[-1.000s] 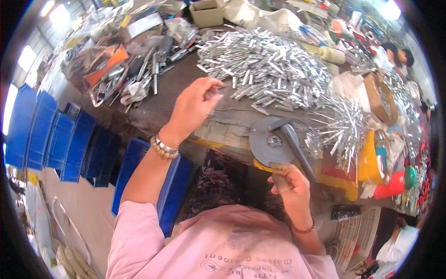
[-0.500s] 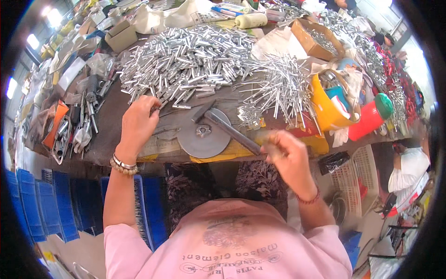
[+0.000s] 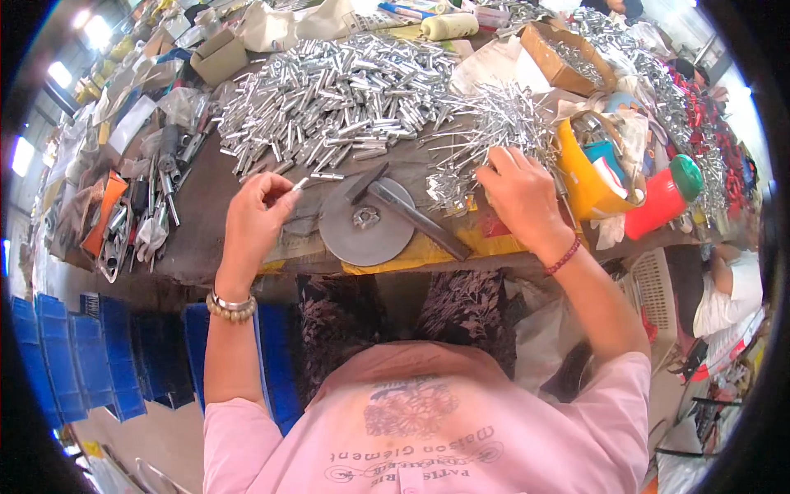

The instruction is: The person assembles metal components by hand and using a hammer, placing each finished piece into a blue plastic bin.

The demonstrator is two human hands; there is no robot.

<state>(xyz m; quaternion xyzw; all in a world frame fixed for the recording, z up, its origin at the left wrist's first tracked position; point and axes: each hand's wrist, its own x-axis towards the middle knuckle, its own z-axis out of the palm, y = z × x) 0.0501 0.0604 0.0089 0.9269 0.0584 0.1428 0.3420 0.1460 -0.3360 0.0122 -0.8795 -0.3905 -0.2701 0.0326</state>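
Note:
My left hand (image 3: pixel 257 216) is closed in a pinch on a small metal tube (image 3: pixel 300 184), just short of a large heap of short silvery tubes (image 3: pixel 337 103). My right hand (image 3: pixel 524 202) rests at the near edge of a pile of thin metal rods (image 3: pixel 502 115). Its fingers are bent down and drawn together; what they grip, if anything, is hidden. Between my hands lies a round grey metal disc (image 3: pixel 350 239) with a small raised piece at its centre. A hammer (image 3: pixel 420 221) lies across the disc, its handle slanting toward the table's front edge.
A yellow container (image 3: pixel 580 177) and a red one with a green top (image 3: pixel 650 214) stand right of my right hand. A cardboard box (image 3: pixel 564 58) holds metal parts farther back. Tools (image 3: pixel 156 189) clutter the left side. Blue bins (image 3: pixel 115 354) sit below the table.
My right hand has moved away from the hammer's handle end, up and right to the thin rods. My left hand has turned, with the small tube now showing at its fingertips.

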